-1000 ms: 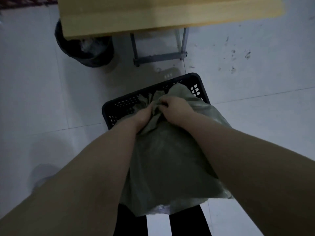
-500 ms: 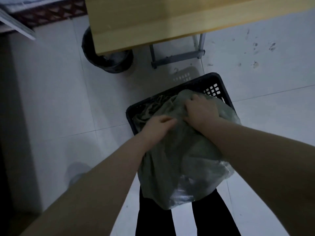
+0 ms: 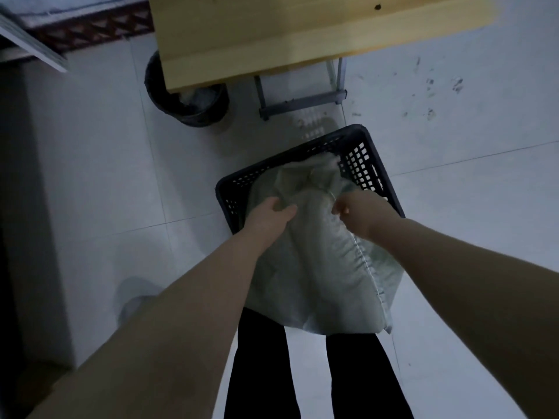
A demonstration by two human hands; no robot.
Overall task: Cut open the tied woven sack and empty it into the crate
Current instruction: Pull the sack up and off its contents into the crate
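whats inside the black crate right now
Only the woven sack, its far end down inside the crate, left hand and right hand gripping it. It covers the crate's floor, so anything beneath is hidden.

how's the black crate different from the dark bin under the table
Shape: the crate is rectangular with grid-holed walls; the bin is round.
Place: the crate stands in the open; the bin sits partly under the wooden table.
Contents: the crate takes the far end of the woven sack, gripped by the left hand and right hand; the bin holds something pale, too dim to identify.
Shared: both are dark and stand on the pale tiled floor.
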